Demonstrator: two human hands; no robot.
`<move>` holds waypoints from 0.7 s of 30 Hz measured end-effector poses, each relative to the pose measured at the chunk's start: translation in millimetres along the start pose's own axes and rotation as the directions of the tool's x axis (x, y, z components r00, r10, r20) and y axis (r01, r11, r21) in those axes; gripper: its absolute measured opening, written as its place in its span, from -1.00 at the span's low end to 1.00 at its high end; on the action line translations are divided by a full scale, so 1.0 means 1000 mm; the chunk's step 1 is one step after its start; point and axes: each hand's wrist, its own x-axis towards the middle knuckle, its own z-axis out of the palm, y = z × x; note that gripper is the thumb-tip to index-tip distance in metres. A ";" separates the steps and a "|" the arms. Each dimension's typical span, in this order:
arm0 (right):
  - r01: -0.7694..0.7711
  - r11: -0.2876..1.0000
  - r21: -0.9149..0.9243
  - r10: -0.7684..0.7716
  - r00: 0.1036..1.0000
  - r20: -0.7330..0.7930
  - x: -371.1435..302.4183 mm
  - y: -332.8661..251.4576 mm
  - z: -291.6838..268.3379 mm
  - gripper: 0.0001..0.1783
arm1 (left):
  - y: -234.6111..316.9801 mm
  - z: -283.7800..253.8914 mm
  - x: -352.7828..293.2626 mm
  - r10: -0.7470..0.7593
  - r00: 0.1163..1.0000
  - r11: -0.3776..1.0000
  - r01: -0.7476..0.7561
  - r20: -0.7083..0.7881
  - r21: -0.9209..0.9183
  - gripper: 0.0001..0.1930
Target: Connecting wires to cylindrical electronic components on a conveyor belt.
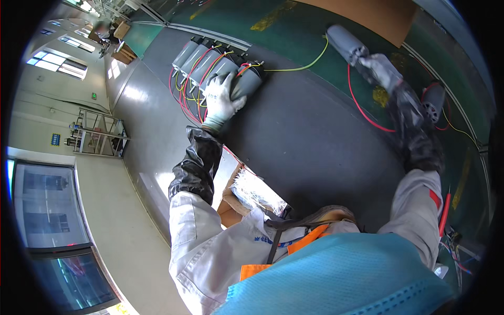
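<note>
My left hand [221, 101], in a white glove, is at the near end of a row of grey cylinders. Its fingers and thumb are set around the last grey cylinder [247, 83] of that row. Out to the right, my gloved right hand [382, 71] grips the end of another grey cylinder [344, 41], which lies tilted at the far side of the bench. From this cylinder a yellow-green wire [307, 67] runs left toward the row, and a red wire [357, 102] curves down over the dark mat. The right fingertips are partly hidden.
Several grey cylinders [195, 59] with red and yellow wires stand along the dark mat [304, 136]. One more cylinder [433, 102] lies beyond my right forearm. A brown board [362, 16] is at the far edge. Below the bench stands a box of white strips [254, 189].
</note>
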 end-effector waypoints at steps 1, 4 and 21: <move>0.002 1.000 -0.001 -0.002 1.000 -0.014 -0.041 -0.017 -0.001 -0.76 | -0.001 0.003 0.002 0.011 1.000 1.000 -0.011 -0.005 -0.007 -0.11; -0.236 0.912 -0.335 0.188 0.967 -0.172 -0.140 -0.031 -0.006 -0.78 | -0.004 0.015 0.005 0.012 0.999 0.999 -0.013 -0.043 -0.043 -0.05; 0.017 0.247 -0.969 -0.433 0.896 -0.095 -0.424 0.071 0.174 -0.69 | 0.288 0.027 -0.016 0.359 0.928 0.605 -0.148 0.102 -0.782 -0.75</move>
